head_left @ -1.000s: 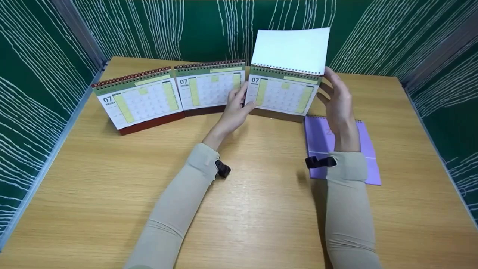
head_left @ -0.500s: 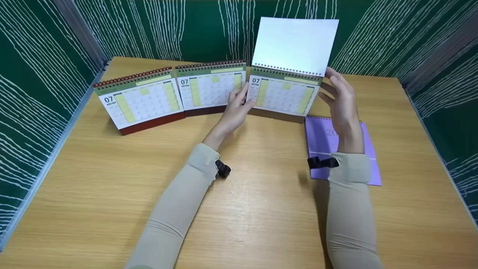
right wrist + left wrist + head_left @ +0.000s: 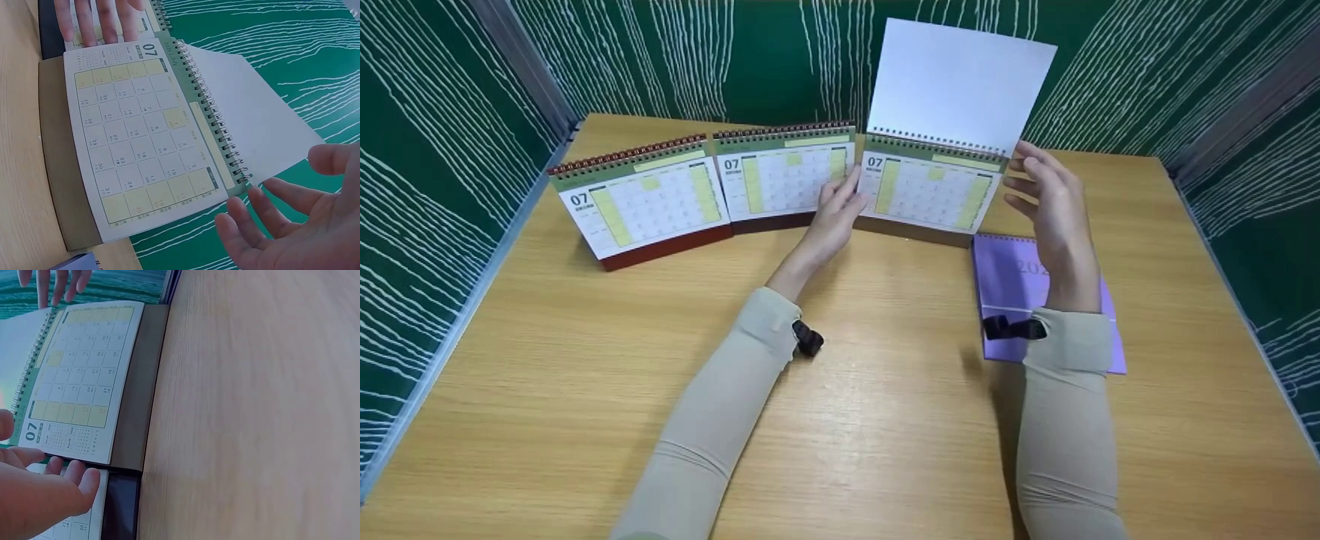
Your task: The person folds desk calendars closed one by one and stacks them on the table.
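The right-hand desk calendar (image 3: 926, 191) stands upright on a brown base, showing month 07. Its blank white turned page (image 3: 960, 86) stands up above the spiral binding. My left hand (image 3: 836, 217) is at this calendar's left edge, fingers extended; in the left wrist view its fingertips (image 3: 90, 481) lie right by the edge, over the middle calendar. My right hand (image 3: 1057, 199) is beside the upper right corner with its fingers spread and holding nothing. In the right wrist view its fingertips (image 3: 256, 194) are close to the end of the spiral.
Two more calendars open at 07, the middle one (image 3: 787, 180) and the left one (image 3: 652, 202), stand in a row. A purple calendar (image 3: 1005, 292) lies flat under my right forearm. Green walls with white lines surround the wooden table (image 3: 870, 420).
The white page has swung further up and back. My right hand has moved a little right, away from the calendar's corner. My left thumb has drawn back slightly to the page edge.
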Demonstrator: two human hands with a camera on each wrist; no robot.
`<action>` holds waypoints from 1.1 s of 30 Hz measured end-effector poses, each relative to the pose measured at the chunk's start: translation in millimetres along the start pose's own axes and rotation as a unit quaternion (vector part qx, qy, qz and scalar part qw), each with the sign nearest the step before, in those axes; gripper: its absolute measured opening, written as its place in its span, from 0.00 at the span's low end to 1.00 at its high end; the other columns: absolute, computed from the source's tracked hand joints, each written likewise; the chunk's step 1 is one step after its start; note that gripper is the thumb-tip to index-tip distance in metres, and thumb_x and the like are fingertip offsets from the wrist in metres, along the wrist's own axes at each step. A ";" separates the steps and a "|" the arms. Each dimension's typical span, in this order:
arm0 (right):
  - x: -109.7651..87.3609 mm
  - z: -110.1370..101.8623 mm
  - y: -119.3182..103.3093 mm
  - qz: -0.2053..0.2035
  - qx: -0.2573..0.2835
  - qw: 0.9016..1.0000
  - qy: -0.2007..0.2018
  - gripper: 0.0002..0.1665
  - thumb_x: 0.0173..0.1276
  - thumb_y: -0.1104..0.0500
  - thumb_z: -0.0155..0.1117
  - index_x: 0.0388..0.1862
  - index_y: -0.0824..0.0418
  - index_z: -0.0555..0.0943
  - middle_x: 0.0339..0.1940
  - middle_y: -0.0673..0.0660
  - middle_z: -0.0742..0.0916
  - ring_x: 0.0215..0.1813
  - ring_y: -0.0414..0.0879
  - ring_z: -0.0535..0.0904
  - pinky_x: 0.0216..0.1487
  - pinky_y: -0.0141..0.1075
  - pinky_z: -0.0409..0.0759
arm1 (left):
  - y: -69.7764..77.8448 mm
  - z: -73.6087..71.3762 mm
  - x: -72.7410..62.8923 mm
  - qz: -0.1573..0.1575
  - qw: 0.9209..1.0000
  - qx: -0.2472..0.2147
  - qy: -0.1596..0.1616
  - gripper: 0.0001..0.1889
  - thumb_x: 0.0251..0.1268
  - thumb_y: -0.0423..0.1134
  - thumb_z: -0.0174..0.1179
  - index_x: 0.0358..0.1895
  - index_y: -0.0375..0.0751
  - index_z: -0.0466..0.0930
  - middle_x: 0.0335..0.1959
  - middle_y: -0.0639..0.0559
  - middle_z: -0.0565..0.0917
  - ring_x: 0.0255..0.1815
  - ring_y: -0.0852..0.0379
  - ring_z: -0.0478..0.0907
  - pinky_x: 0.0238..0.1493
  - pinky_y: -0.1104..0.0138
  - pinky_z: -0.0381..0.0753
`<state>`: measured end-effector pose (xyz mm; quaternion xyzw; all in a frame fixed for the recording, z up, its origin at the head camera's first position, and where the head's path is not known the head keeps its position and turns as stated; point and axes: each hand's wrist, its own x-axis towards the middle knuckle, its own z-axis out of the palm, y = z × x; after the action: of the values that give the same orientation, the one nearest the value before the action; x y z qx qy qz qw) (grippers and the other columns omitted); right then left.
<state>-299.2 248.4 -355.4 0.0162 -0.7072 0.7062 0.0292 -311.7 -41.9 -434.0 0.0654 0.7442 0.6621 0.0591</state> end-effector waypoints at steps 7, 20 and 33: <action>-3.9 -5.4 -3.8 0.021 0.011 1.000 -0.013 0.30 0.86 0.46 0.50 0.78 0.58 0.74 0.66 0.55 0.79 0.66 0.51 0.77 0.67 0.42 0.74 | -0.1 -0.7 -0.4 -0.001 1.000 -0.024 0.003 0.31 0.89 0.52 0.39 0.88 0.55 0.49 0.79 0.48 0.54 0.81 0.54 0.53 0.82 0.62 0.52; -6.7 -14.2 -5.6 0.070 0.056 0.992 -0.086 0.32 0.87 0.42 0.46 0.79 0.57 0.72 0.66 0.57 0.77 0.57 0.51 0.77 0.58 0.37 0.80 | 0.3 -4.5 -4.4 -0.020 0.998 -0.062 -0.002 0.35 0.87 0.61 0.26 0.87 0.50 0.51 0.84 0.49 0.53 0.83 0.51 0.55 0.83 0.56 0.54; -1.6 -14.9 -0.6 0.065 -0.047 0.993 -0.092 0.40 0.83 0.58 0.56 0.89 0.51 0.56 0.58 0.58 0.73 0.46 0.46 0.72 0.38 0.29 0.77 | -0.5 -3.9 -4.2 0.003 0.996 -0.087 -0.018 0.33 0.89 0.57 0.22 0.88 0.50 0.47 0.87 0.47 0.50 0.85 0.51 0.52 0.84 0.60 0.52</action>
<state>-297.3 263.3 -354.9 0.0338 -0.7387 0.6682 -0.0813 -308.3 -46.5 -434.0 0.0741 0.6825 0.7232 0.0761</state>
